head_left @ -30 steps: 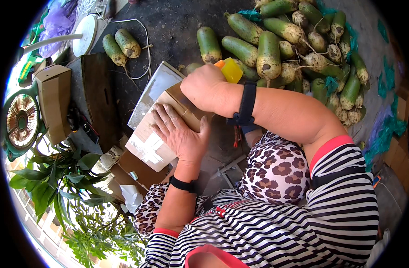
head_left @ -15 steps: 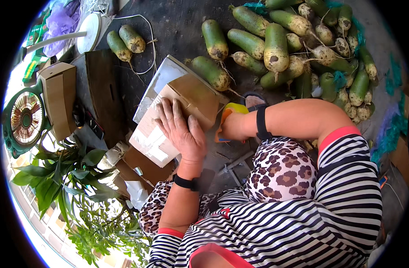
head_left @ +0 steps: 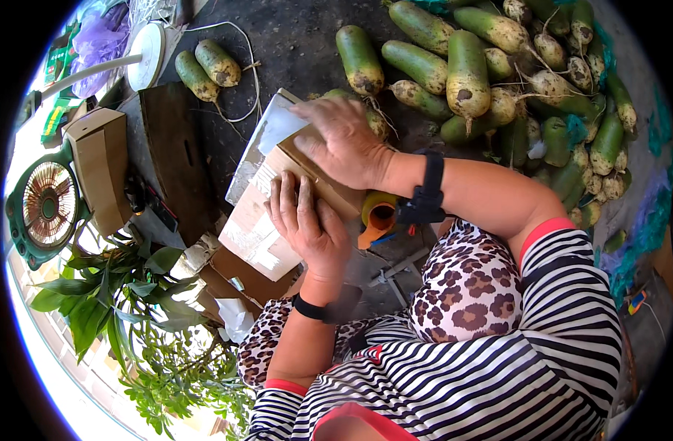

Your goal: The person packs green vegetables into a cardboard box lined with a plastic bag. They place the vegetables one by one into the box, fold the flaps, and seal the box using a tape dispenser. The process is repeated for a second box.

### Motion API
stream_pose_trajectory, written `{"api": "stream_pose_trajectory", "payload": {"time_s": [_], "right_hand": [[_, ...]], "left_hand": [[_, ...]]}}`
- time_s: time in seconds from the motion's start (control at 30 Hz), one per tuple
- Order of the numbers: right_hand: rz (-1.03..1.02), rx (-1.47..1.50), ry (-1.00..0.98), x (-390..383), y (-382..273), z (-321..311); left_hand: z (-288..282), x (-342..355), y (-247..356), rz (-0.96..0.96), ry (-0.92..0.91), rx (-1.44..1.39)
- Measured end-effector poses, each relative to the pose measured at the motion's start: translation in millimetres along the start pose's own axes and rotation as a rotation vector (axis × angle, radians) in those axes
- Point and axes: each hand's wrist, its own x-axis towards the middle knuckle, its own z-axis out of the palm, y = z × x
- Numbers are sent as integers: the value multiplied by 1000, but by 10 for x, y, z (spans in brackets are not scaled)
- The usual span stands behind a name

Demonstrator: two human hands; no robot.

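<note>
The carton (head_left: 259, 237), a tan cardboard box with white patches on its near face, lay in front of the person, tilted relative to the view, with its lower end toward the person's knees. A flat grey-and-white platform (head_left: 279, 122) showed along the carton's far left edge.

The left hand (head_left: 311, 234) rested on the carton's upper face. Its fingers were extended and slightly spread, pressed against the cardboard without gripping it.

The right hand (head_left: 349, 143) was positioned over the carton's far end. Its fingers were open and held no visible object; they were blurred, and contact with the cardboard could not be determined. A black wristband (head_left: 428, 184) was fitted on the right wrist.

An orange-and-yellow tool (head_left: 370, 234) with a rounded opening was located just beside the carton, on the right, near the wristband and clear of both hands.

Large green radishes (head_left: 469, 70) with pale, soiled root ends were heaped at the upper right, with teal netting (head_left: 626, 266) along the heap's outer side. A separate pair of radishes (head_left: 218, 65) lay at the upper left, partly enclosed by a loop of white cable (head_left: 250, 62). A green-framed fan (head_left: 46, 202) stood at the far left, above a leafy plant (head_left: 86, 312).
</note>
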Motion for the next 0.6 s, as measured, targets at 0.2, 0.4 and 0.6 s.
{"api": "stream_pose_trajectory", "payload": {"time_s": [0.2,0.4,0.6], "right_hand": [[31,-200,-76,-161,850,499],[-35,-512,-152,-109,959,430],[-85,-632,-146,-103,761,390]], "left_hand": [[10,22,81,35,-19,6],[-145,4,89,35,-305,98],[-584,-575,-483,-141,-346,275]]}}
